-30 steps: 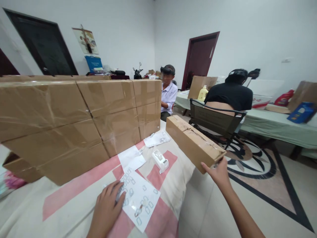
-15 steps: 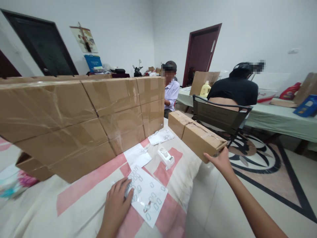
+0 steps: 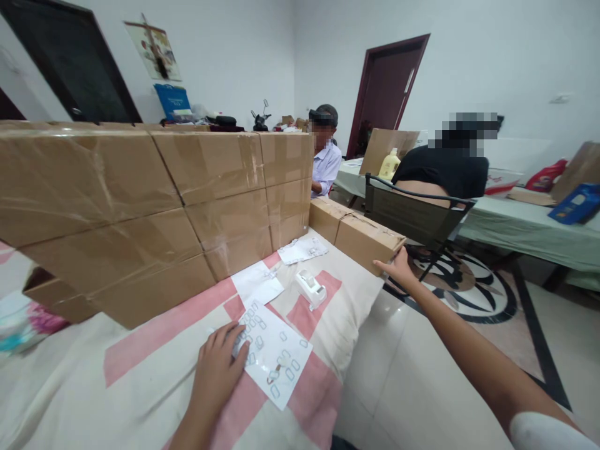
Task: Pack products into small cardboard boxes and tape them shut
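My left hand (image 3: 219,362) lies with its fingers spread on the left edge of a white paper sheet (image 3: 288,362), which is printed with small rounded outlines. At the right edge of the cloth, my right hand (image 3: 399,270) grips the near end of a long cardboard box (image 3: 365,242). Its thumb is on the side facing me, and the fingers are partly hidden behind the end. A second cardboard box (image 3: 325,215) sits in line at its far end. Between my hands and the boxes stands a white tape dispenser (image 3: 310,289). Two more papers (image 3: 257,282) lie beyond the sheet.
Taped cardboard boxes (image 3: 225,206) are stacked like a wall at the left and back. A person in a light shirt (image 3: 327,165) sits behind it. Another, in black (image 3: 440,172), sits in a folding chair (image 3: 417,212) by a long table (image 3: 525,228). Tiled floor lies right of the cloth.
The two boxes in line have shifted left and away, closer to the stack, with my right hand on the near end. My left hand stays on the sheet. The view has shifted slightly.
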{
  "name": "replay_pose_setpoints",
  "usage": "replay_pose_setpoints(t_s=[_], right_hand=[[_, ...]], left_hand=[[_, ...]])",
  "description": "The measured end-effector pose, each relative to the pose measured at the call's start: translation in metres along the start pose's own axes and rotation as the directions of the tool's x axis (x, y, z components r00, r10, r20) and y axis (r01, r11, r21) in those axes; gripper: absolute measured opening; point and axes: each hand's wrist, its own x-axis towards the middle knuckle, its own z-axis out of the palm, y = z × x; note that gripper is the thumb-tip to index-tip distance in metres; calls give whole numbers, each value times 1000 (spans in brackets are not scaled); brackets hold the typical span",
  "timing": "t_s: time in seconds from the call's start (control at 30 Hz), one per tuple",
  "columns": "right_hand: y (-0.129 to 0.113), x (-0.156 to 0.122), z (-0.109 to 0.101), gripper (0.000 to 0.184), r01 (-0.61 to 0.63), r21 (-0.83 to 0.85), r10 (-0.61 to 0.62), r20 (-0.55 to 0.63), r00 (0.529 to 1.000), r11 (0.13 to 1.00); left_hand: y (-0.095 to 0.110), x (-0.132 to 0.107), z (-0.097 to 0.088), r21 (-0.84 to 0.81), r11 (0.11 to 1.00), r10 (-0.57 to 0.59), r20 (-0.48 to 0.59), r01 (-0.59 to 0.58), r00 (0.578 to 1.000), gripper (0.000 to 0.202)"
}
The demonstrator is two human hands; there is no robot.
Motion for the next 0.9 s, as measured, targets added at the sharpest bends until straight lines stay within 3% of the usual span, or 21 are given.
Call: replay_pose_setpoints(t_s=[0.17, 0.27, 0.37, 0.63, 0.9], right_hand=[[-11, 14, 28, 123, -82, -43, 85, 96, 992, 996], [-17, 10, 47, 127, -90, -192, 116, 127, 985, 977], [-20, 6, 52, 116, 1, -363, 83, 217, 973, 932], [-22, 14, 43, 81, 163, -545, 96, 415, 905, 822], [-18, 10, 52, 71, 144, -569, 106, 384, 917, 810]], left_hand=[[-1, 0, 2, -2, 1000, -2, -6, 2, 1000, 43], [-2, 1, 2, -1, 1000, 2, -14, -2, 1000, 42], [-3, 1, 3, 8, 1000, 1, -13, -1, 1000, 42], [-4, 1, 2, 23, 1000, -6, 18, 5, 1000, 43], [-3, -1, 1, 23, 1000, -14, 27, 13, 1000, 43]])
